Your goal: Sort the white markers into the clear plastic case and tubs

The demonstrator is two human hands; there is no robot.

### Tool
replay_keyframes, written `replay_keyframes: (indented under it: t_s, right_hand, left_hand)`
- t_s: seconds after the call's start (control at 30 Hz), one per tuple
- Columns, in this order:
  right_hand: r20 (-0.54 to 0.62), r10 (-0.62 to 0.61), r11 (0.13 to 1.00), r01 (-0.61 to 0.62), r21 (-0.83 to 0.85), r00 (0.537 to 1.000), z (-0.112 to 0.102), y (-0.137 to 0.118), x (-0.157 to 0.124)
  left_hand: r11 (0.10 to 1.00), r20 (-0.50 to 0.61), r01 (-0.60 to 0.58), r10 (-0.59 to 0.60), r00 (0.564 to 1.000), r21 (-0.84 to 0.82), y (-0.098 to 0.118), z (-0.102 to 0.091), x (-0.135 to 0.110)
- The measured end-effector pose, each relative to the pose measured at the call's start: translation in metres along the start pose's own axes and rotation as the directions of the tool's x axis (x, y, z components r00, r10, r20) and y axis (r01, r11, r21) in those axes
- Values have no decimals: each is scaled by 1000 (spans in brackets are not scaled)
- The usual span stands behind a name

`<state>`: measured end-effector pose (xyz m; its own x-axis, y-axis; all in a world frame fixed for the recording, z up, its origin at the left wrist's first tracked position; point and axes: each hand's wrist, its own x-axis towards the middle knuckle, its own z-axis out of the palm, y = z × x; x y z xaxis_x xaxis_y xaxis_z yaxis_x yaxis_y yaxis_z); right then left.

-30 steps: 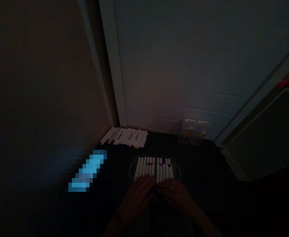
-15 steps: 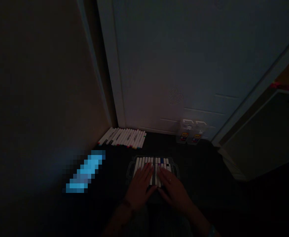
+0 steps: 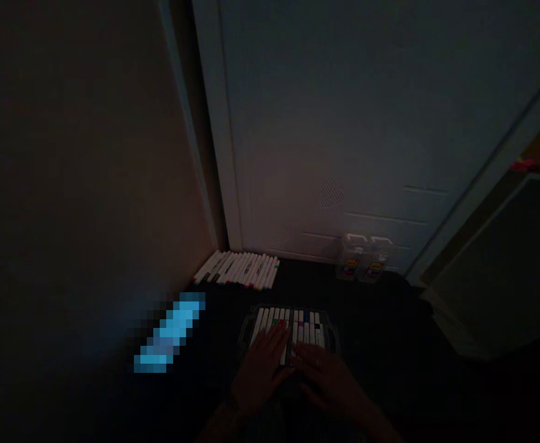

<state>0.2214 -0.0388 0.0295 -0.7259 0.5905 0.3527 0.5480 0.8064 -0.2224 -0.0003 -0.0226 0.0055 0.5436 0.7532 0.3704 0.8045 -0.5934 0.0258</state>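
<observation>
A clear plastic case lies opened out in front of me, with white markers in rows in both halves. Some marker caps show green, red, purple, blue and black. My left hand lies over the left half, fingers stretched out flat on the markers. My right hand rests over the near part of the right half, its fingers extended and tilted toward the left. Both hands cover the near ends of the markers. The picture is dark, so fine detail is lost.
Many more white markers lie side by side at the back left, by the wall. Two clear plastic cases with labels stand upright against the white panel. A bright, pixelated blue shape is at the left on the dark surface.
My right hand has drawn back toward me and turned left, uncovering more markers in the right half. My left hand stays on its markers. The whole view has shifted slightly.
</observation>
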Motion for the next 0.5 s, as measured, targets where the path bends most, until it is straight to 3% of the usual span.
replay_keyframes:
  t_s: [0.17, 0.23, 0.3, 0.37, 0.47, 0.5]
  right_hand:
    - [-87, 19, 1000, -19, 3, 996, -5, 0, 0]
    - [-165, 112, 993, -118, -22, 980, -4, 4, 0]
    - [-267, 254, 962, -272, -32, 930, -2, 10, -1]
    - [-390, 419, 888, -459, -11, 820, 3, 18, -2]
    - [-513, 635, 715, -690, 110, 577, 10, 30, -6]
    - [-519, 681, 671, -725, 160, 516, 13, 34, -7]
  left_hand:
    - [997, 43, 16, -13, 999, -75, -6, -11, -2]
    - [993, 52, 28, -22, 998, -115, -7, -21, 6]
    - [989, 22, 49, -47, 999, -142, -14, -31, 23]
    - [988, 1, 82, -83, 997, -133, -28, -40, 48]
    - [969, -5, 242, -242, 970, -56, -59, -44, 90]
    - [956, 7, 293, -293, 956, -19, -70, -42, 102]
